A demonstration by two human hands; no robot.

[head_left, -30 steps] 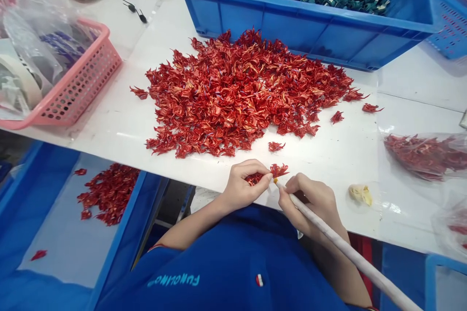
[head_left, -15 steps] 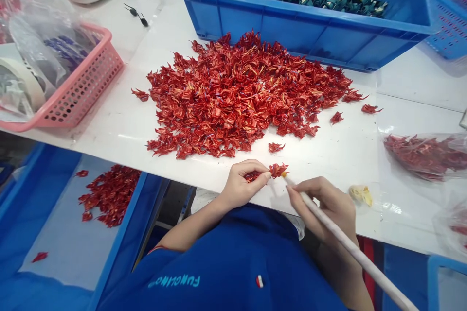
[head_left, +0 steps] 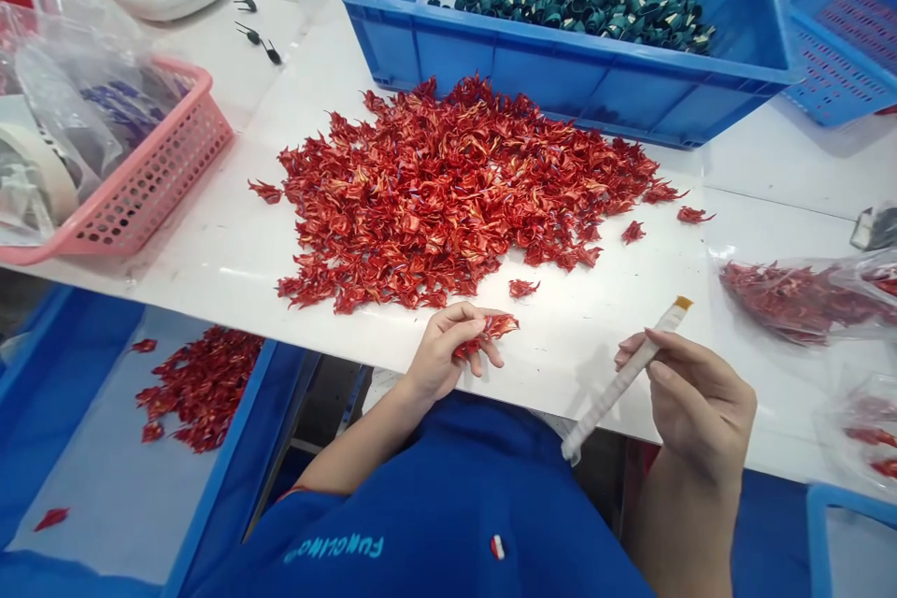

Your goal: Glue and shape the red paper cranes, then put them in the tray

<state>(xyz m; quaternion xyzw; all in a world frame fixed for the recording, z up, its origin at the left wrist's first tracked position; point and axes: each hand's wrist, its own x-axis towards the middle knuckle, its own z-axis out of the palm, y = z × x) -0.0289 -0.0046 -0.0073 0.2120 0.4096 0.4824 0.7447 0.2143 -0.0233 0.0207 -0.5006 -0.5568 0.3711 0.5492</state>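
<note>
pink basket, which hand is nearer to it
Left. The left hand, holding red pieces, is to the right of the pink basket and closer to the body; the right hand, gripping the white stick, is much farther right.

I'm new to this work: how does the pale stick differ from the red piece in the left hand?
Shape: the pale stick is long and straight; the red piece is crumpled and pointed.
Colour: the stick is whitish with an amber tip; the piece is shiny red.
Place: the right hand holds the stick; the left hand holds the piece.
Both are held.
</note>
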